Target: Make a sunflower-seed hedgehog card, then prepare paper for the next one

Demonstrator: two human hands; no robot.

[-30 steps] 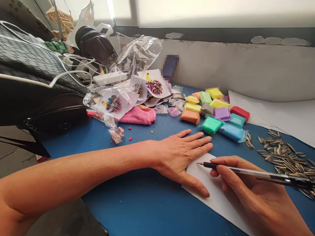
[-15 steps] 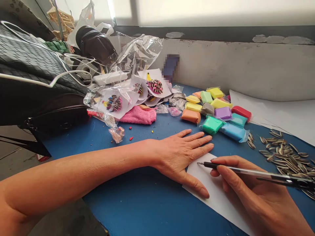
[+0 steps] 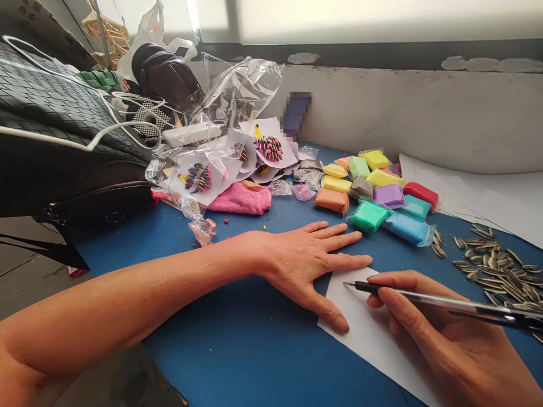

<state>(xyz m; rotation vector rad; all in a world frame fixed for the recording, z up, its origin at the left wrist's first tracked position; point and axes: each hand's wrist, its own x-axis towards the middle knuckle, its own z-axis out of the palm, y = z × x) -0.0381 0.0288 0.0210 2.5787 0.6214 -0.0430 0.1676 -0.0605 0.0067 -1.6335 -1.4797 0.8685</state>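
My left hand lies spread, palm down, with its thumb and forefinger over the far left end of a white sheet of paper. Its other fingers reach over the blue tabletop, just short of the wrapped clay packs. Between the thumb and fingers of my right hand is a black and clear pen, its tip pointing left, close over the paper. Whether the tip touches the sheet I cannot tell. No marks show on the visible part of the paper.
Several colourful wrapped clay packs lie beyond my hands. Sunflower seeds are heaped at the right, near more white paper. At the back left sit seed-covered hedgehog crafts, a pink cloth, clear plastic bags and a black woven bag.
My left hand has shifted slightly up and left on the sheet, its forefinger now spread away from the other fingers. My right hand keeps the pen in nearly the same place.
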